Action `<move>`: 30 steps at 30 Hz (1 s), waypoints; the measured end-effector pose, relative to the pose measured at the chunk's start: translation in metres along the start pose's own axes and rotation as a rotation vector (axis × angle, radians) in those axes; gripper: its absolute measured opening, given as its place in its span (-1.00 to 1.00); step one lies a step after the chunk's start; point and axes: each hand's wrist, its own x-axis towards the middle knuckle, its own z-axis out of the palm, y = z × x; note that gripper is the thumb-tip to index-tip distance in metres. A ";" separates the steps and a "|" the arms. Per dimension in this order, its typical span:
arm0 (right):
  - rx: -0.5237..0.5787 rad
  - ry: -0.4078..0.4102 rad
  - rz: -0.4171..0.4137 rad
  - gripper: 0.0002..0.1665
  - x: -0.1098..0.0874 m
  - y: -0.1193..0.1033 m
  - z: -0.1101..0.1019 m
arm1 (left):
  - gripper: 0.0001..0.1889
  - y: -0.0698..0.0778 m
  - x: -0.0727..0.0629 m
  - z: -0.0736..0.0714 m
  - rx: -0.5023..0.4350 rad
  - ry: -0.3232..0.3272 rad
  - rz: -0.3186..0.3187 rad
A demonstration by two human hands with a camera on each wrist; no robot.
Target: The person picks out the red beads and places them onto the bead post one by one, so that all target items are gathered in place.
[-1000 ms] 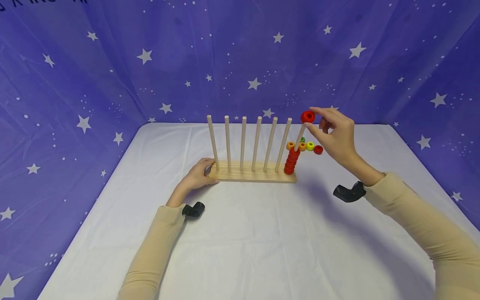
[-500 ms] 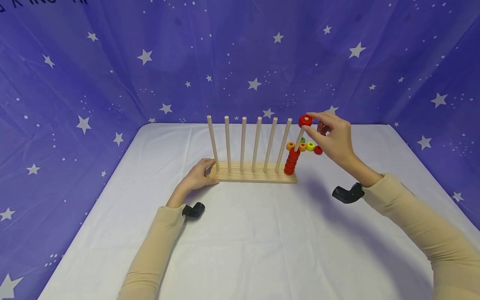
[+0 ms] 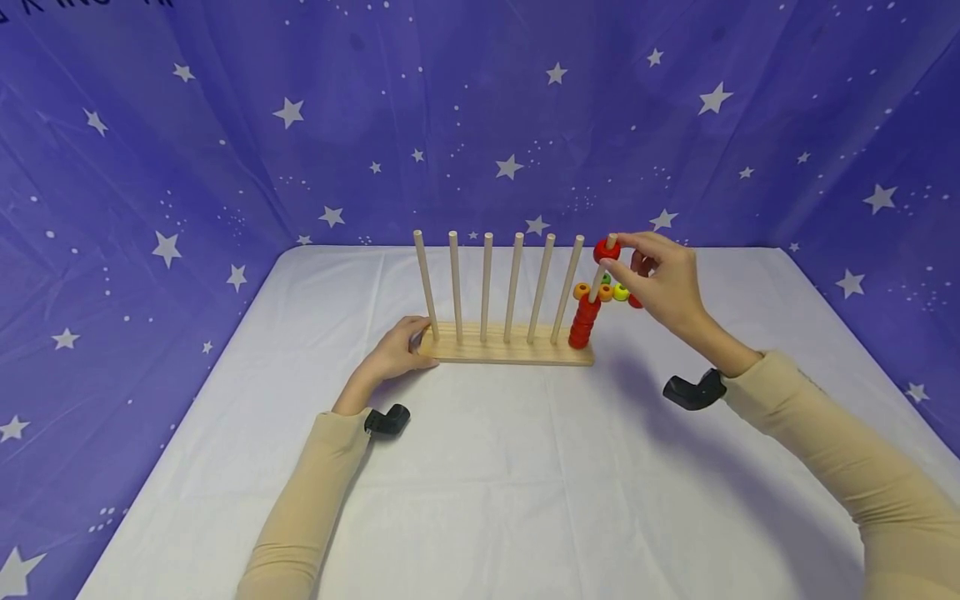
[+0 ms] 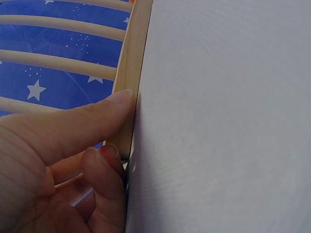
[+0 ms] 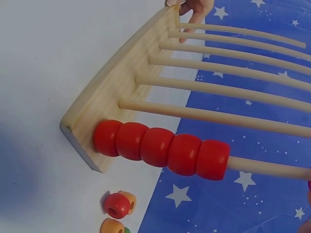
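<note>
A wooden peg rack [image 3: 502, 354] with a row of upright pegs stands on the white table. Its rightmost peg carries a stack of several red beads [image 5: 157, 147]. My right hand [image 3: 666, 283] pinches another red bead [image 3: 602, 251] between thumb and fingers, threaded on that same peg just under its tip. The peg's end pokes out through the bead. At the rack's left end my left hand [image 3: 393, 348] grips the base, thumb [image 4: 114, 99] along the front edge and fingers behind. In the right wrist view, the held bead is mostly cut off at the right edge.
Loose beads lie on the table behind the rack's right end: an orange bead [image 3: 581, 291], a yellow bead [image 3: 620, 292], a green one, another orange and a red bead [image 5: 117, 206]. A blue star-patterned cloth [image 3: 480, 125] rises behind the table.
My right hand has brought the red bead down and slightly left, from above the rightmost peg's tip to around it. My left hand and the rack have stayed still.
</note>
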 end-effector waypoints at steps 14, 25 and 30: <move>-0.034 -0.067 0.007 -0.68 -0.005 0.006 0.004 | -0.18 0.000 -0.001 -0.001 0.008 -0.005 0.013; -0.073 -0.160 0.037 -0.68 -0.006 0.008 0.005 | -0.18 0.000 0.000 -0.002 0.013 -0.001 0.009; -0.070 -0.192 0.039 -0.66 -0.007 0.013 0.006 | -0.19 0.000 0.000 -0.001 0.011 -0.001 0.013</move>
